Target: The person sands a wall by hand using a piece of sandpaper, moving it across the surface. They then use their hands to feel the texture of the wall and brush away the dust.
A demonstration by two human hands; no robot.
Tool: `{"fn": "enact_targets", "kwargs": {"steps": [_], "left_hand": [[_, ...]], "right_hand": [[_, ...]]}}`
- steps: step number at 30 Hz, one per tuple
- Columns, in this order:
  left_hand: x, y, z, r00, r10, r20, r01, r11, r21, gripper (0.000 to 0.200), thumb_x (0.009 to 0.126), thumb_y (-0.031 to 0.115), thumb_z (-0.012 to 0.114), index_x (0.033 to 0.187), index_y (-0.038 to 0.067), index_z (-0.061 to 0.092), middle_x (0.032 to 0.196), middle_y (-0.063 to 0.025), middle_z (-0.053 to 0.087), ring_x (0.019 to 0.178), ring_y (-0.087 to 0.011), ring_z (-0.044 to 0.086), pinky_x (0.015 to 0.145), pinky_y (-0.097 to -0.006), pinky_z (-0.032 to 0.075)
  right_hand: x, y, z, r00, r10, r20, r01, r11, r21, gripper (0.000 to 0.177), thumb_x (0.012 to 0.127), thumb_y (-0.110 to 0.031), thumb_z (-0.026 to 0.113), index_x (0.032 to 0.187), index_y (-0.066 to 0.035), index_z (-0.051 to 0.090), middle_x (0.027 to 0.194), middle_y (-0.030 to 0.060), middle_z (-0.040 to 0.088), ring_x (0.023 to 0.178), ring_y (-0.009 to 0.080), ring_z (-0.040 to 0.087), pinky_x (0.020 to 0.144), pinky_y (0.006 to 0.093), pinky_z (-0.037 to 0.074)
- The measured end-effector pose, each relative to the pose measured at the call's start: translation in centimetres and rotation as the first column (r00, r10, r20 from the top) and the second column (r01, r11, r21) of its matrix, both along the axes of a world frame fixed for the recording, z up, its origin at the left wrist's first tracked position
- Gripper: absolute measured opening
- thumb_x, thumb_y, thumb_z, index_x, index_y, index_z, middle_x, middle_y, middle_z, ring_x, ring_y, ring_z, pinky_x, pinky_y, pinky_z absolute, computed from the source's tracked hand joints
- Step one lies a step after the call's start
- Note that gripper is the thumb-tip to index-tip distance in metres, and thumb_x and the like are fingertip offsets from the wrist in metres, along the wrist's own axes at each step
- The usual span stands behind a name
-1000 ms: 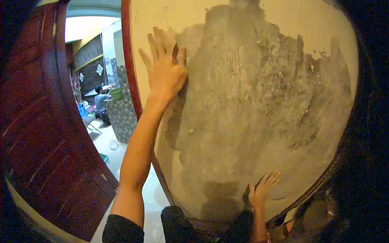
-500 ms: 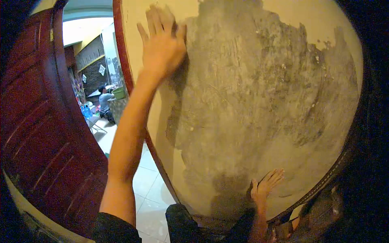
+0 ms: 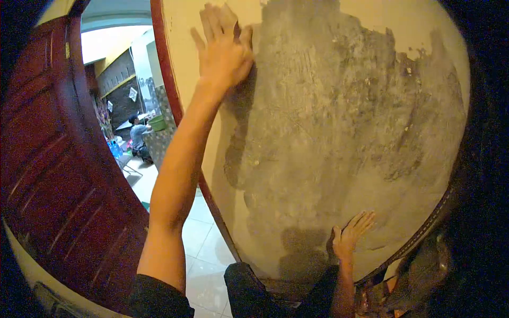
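Observation:
In the head view my left hand (image 3: 225, 50) is raised high on the wall, pressed to the cream paint beside the left edge of a large grey bare patch (image 3: 318, 116). Its fingers are spread and I see nothing in them, though the palm side is hidden. Lower right, my right hand (image 3: 352, 234) rests against the lower part of the grey patch, fingers stretched out and nothing visible in it. The patch is rough and blotchy, with ragged borders where cream paint (image 3: 183, 53) surrounds it.
A dark red door frame (image 3: 168, 74) edges the wall, and a panelled red door (image 3: 58, 159) stands at the left. Through the doorway, a person (image 3: 139, 138) crouches by a green tub (image 3: 157, 123) on pale tiles (image 3: 204, 249). Dark clutter (image 3: 408, 286) lies lower right.
The view has shifted slightly, so the doorway and both hands appear a little further right. My left hand, blurred before, is sharper now and stays against the wall. My right hand remains flat.

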State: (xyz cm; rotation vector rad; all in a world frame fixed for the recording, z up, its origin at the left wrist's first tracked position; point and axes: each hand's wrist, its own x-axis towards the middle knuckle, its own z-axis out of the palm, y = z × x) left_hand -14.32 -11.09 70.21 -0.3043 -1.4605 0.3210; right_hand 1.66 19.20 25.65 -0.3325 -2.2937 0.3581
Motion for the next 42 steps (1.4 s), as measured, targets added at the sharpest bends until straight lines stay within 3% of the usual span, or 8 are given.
{"fn": "enact_targets", "kwargs": {"steps": [7,16,20,27,29,32,40,42], "left_hand": [[1.6,1.6,5.3,0.969,-0.246,0.009,0.230,0.921,0.315,0.063,0.101,0.039,0.028,0.145,-0.005,0.018,0.153,-0.0310,0.008,0.144,-0.0433,0.001,0.112,-0.0616,0.004],[2.5,0.8,-4.0,0.967,-0.220,0.128,0.203,0.970,0.136,0.071,0.098,0.042,0.034,0.148,-0.004,0.014,0.155,-0.0261,0.006,0.145,-0.0400,0.002,0.113,-0.0603,0.005],[1.3,0.8,2.3,0.993,0.059,0.101,-0.078,0.977,0.196,0.067,0.099,0.042,0.033,0.148,0.000,0.018,0.155,-0.0252,0.007,0.145,-0.0395,0.003,0.113,-0.0616,0.004],[2.7,1.0,2.2,0.983,-0.174,0.060,0.159,0.966,0.203,0.062,0.101,0.038,0.027,0.145,-0.005,0.023,0.153,-0.0296,0.008,0.144,-0.0434,0.000,0.113,-0.0604,0.003],[3.5,0.4,-1.8,0.944,0.223,0.243,-0.252,0.963,0.096,0.065,0.099,0.042,0.031,0.148,0.001,0.020,0.156,-0.0251,0.004,0.145,-0.0411,0.001,0.112,-0.0630,0.003],[0.9,-1.4,-3.5,0.987,-0.030,0.160,0.004,0.987,0.161,0.064,0.100,0.042,0.029,0.148,0.000,0.020,0.156,-0.0253,0.003,0.144,-0.0439,-0.002,0.111,-0.0642,0.001],[1.3,-0.2,6.0,0.939,0.233,0.252,-0.289,0.933,0.215,0.066,0.099,0.043,0.026,0.147,-0.001,0.019,0.153,-0.0327,0.002,0.143,-0.0465,-0.002,0.109,-0.0680,0.003],[-0.2,-1.0,3.1,0.993,0.053,0.109,-0.074,0.977,0.198,0.061,0.100,0.041,0.027,0.147,0.002,0.024,0.152,-0.0330,0.003,0.143,-0.0462,-0.001,0.108,-0.0683,0.003]], "right_hand": [[0.6,-0.4,0.8,0.996,-0.037,0.083,0.035,0.999,0.025,0.097,0.079,-0.033,0.062,0.145,0.013,0.007,0.153,0.0331,-0.001,0.143,0.0466,-0.006,0.114,0.0564,-0.006],[0.7,-0.5,0.6,1.000,-0.008,0.002,0.008,1.000,0.021,0.098,0.080,-0.036,0.060,0.145,0.013,0.005,0.153,0.0338,-0.003,0.143,0.0458,-0.007,0.114,0.0557,-0.006],[0.6,-0.5,1.0,0.994,-0.039,0.101,0.041,0.999,-0.013,0.099,0.080,-0.036,0.060,0.145,0.014,0.005,0.153,0.0338,-0.003,0.143,0.0455,-0.007,0.114,0.0558,-0.007],[1.3,0.6,0.6,0.995,0.014,0.095,-0.016,1.000,0.018,0.100,0.079,-0.037,0.062,0.145,0.014,0.007,0.152,0.0343,-0.002,0.143,0.0456,-0.007,0.114,0.0562,-0.007],[1.6,0.8,0.6,0.994,0.053,0.096,-0.054,0.999,0.007,0.100,0.079,-0.037,0.062,0.145,0.014,0.008,0.152,0.0344,-0.001,0.143,0.0456,-0.006,0.114,0.0563,-0.007],[2.0,0.9,1.2,0.993,0.076,0.086,-0.078,0.997,0.017,0.099,0.079,-0.036,0.063,0.145,0.014,0.009,0.152,0.0351,0.000,0.142,0.0470,-0.006,0.113,0.0585,-0.007],[0.9,0.8,0.4,0.995,0.056,0.083,-0.059,0.998,0.035,0.096,0.083,-0.043,0.058,0.144,0.014,0.010,0.152,0.0353,-0.003,0.141,0.0494,-0.006,0.111,0.0614,-0.008],[0.8,1.0,-0.2,0.996,0.055,0.074,-0.059,0.997,0.046,0.096,0.084,-0.044,0.056,0.144,0.014,0.010,0.152,0.0352,-0.003,0.142,0.0494,-0.007,0.111,0.0613,-0.008]]}}
